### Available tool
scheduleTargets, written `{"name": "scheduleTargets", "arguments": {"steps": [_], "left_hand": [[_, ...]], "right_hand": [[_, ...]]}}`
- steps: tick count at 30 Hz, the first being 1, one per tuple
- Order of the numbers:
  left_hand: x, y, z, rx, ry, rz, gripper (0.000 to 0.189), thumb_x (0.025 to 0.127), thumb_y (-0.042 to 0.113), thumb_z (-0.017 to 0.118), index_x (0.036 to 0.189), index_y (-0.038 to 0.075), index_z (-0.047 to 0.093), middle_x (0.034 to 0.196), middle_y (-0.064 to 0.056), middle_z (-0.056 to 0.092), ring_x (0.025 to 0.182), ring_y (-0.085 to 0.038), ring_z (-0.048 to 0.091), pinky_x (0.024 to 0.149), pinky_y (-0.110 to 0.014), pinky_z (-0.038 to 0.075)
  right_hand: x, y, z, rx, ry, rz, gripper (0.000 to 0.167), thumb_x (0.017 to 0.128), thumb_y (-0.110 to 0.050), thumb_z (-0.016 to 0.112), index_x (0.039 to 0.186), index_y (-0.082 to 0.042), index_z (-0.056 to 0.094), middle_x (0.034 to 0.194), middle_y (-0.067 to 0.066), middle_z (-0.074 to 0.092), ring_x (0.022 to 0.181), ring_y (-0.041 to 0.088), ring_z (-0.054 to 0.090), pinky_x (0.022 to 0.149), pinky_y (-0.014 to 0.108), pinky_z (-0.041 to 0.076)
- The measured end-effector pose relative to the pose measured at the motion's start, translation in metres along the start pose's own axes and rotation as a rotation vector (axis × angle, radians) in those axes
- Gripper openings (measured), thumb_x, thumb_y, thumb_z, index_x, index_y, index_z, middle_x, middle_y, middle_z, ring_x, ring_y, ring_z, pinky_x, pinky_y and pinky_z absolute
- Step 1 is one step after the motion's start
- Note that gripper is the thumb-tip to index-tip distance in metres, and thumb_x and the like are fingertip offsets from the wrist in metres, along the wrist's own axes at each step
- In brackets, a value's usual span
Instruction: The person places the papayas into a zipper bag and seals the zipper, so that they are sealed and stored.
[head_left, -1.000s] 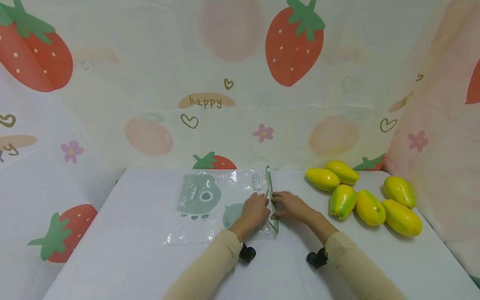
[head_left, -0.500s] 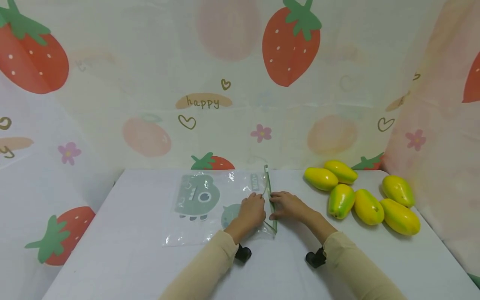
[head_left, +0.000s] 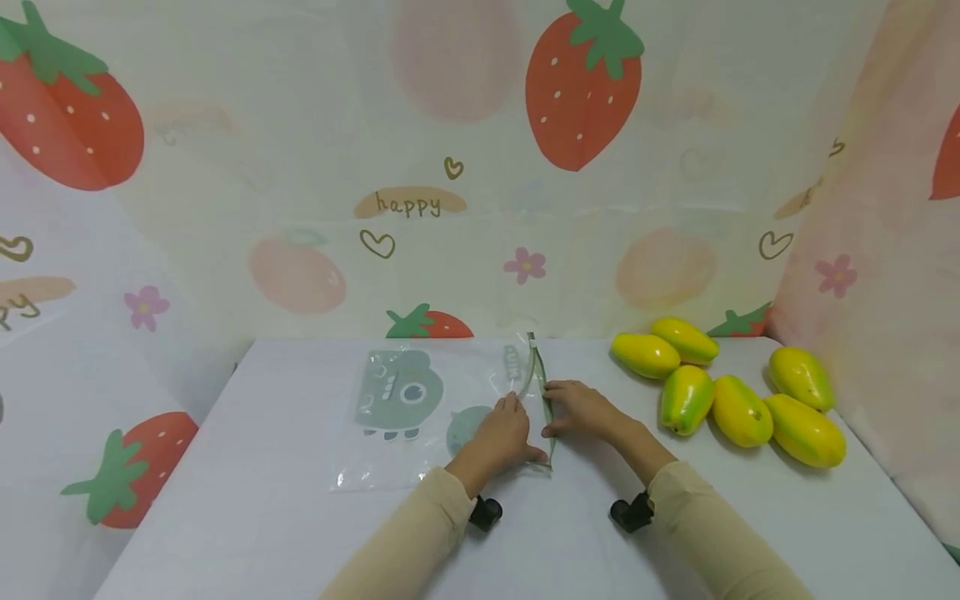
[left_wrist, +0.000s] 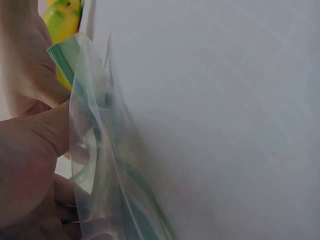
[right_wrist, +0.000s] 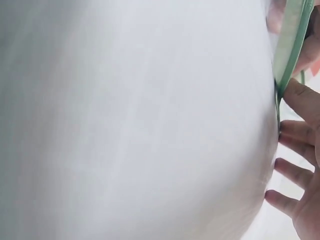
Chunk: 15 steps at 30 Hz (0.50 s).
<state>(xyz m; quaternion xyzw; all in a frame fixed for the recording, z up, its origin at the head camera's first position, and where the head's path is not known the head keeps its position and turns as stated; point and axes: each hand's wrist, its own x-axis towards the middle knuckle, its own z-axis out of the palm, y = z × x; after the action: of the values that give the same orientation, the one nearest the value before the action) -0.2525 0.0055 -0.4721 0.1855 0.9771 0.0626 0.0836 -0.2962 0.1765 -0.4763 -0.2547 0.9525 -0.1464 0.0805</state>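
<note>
A clear zip bag (head_left: 405, 467) printed with a green monster lies flat on the white table, its green-edged mouth at the right. My left hand (head_left: 501, 435) grips the near lip of that mouth, drawing it left so a gap shows; in the left wrist view the thumb (left_wrist: 60, 125) is at the clear film and the fingers curl below, partly behind it. My right hand (head_left: 588, 411) touches the green zip strip (head_left: 542, 375) from the right. In the right wrist view its fingers (right_wrist: 295, 172) are straight and spread, tips along the strip and table.
Several yellow-green papayas (head_left: 741, 411) lie at the back right of the table (head_left: 247, 500), beyond my right hand. A cloth printed with strawberries (head_left: 585, 92) hangs behind and at both sides. Black wrist cameras (head_left: 632, 512) sit below each hand.
My left hand's thumb has spread away from its fingers towards the near end of the bag's mouth. The strip has bent into a curve. My right hand stays on the strip.
</note>
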Motion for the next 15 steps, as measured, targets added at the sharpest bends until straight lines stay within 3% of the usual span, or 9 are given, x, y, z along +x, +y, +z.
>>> {"name": "scheduleTargets", "arguments": {"steps": [7, 15], "left_hand": [[-0.001, 0.002, 0.001, -0.038, 0.015, -0.013, 0.096, 0.075, 0.052, 0.079, 0.137, -0.012, 0.044, 0.147, -0.022, 0.040, 0.134, -0.031, 0.044, 0.106, -0.036, 0.045], [-0.001, 0.002, 0.000, -0.051, 0.015, -0.014, 0.094, 0.074, 0.050, 0.080, 0.137, -0.010, 0.045, 0.142, -0.019, 0.044, 0.132, -0.031, 0.044, 0.105, -0.036, 0.046]], "right_hand": [[-0.004, -0.003, -0.004, 0.040, 0.060, -0.001, 0.063, 0.081, -0.038, 0.077, 0.124, 0.005, 0.061, 0.133, 0.024, 0.057, 0.124, 0.041, 0.053, 0.107, 0.054, 0.041], [-0.028, 0.000, -0.034, 0.079, 0.213, 0.095, 0.059, 0.088, -0.035, 0.070, 0.129, 0.005, 0.057, 0.131, 0.028, 0.055, 0.122, 0.043, 0.053, 0.104, 0.055, 0.042]]}}
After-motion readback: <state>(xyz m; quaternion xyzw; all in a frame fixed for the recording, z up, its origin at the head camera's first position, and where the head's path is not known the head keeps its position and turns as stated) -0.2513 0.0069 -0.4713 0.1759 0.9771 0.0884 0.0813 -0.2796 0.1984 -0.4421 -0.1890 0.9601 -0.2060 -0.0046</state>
